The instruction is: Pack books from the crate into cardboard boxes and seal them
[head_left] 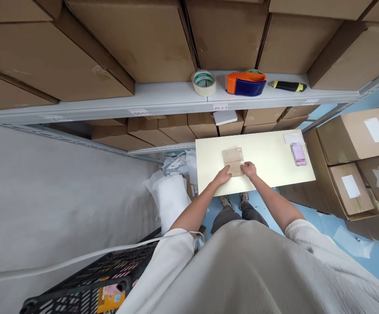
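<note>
A flat brown cardboard piece [233, 156] lies on the pale yellow tabletop [264, 168]. It has a line across its middle and a small red-edged mark near its far right corner. My left hand [224, 175] grips its near left side, thumb on top. On the near right side, my right hand [248, 169] pinches the edge with fingers curled. Whether the piece is a thin box or a folded sheet, I cannot tell. Some of the fingers are hidden from view.
A blurred purple item [298, 154] and a white pad [293, 138] lie at the table's right end. A tape roll [204, 83], an orange-and-blue tape dispenser [245, 83] and a utility knife [288, 86] rest on the shelf. Cartons [351, 187] stand right; a black crate [88, 281] stands lower left.
</note>
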Demonstrator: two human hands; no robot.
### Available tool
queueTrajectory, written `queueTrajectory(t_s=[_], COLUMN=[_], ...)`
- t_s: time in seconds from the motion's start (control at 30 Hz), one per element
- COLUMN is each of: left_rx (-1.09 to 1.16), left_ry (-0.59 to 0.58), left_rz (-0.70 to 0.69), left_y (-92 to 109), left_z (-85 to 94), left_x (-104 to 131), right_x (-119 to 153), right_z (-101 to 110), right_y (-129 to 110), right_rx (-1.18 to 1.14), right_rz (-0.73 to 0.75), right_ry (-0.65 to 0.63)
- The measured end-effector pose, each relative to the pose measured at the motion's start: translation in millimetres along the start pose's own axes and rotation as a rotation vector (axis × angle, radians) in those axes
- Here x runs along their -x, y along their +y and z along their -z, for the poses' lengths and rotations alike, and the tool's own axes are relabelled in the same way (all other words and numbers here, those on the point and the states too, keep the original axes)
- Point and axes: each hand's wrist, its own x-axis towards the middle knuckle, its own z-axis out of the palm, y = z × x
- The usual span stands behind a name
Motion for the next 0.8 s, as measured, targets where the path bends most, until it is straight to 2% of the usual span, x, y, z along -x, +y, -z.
queueTrajectory(t_s=[0.13, 0.2, 0.3, 0.37, 0.43, 0.53, 0.63, 0.8], left_rx=[0.087, 0.132, 0.199, 0.236, 0.249, 0.236, 0.214, 0.163], left_ry=[-0.049, -0.055, -0.006, 0.05, 0.112, 0.205, 0.269, 0.311], left_rz=[-0.021, -0.058, -0.129, -0.166, -0.187, -0.158, -0.092, 0.0], left_y=[8, 16, 32, 42, 49, 51, 44, 20], left_z=[-17.3, -25.3, -29.6, -25.7, -17.4, -1.3, 13.4, 30.1], left_x=[-7, -10, -10, -7, -3, 6, 14, 19], right_x=[4, 10, 22, 30, 35, 36, 34, 34], right_z=[11, 16, 17, 13, 8, -1, -8, -17], right_y=[-2, -6, -14, -21, -27, -33, -32, -23], right_rx=[0.009, 0.009, -0.015, -0.069, -0.135, -0.152, -0.076, 0.067], right_rz=[-0.008, 0.06, 0.205, 0.272, 0.309, 0.325, 0.312, 0.26], right_ry=[0.067, 0.116, 0.163, 0.097, -0.034, -0.178, -0.205, -0.259])
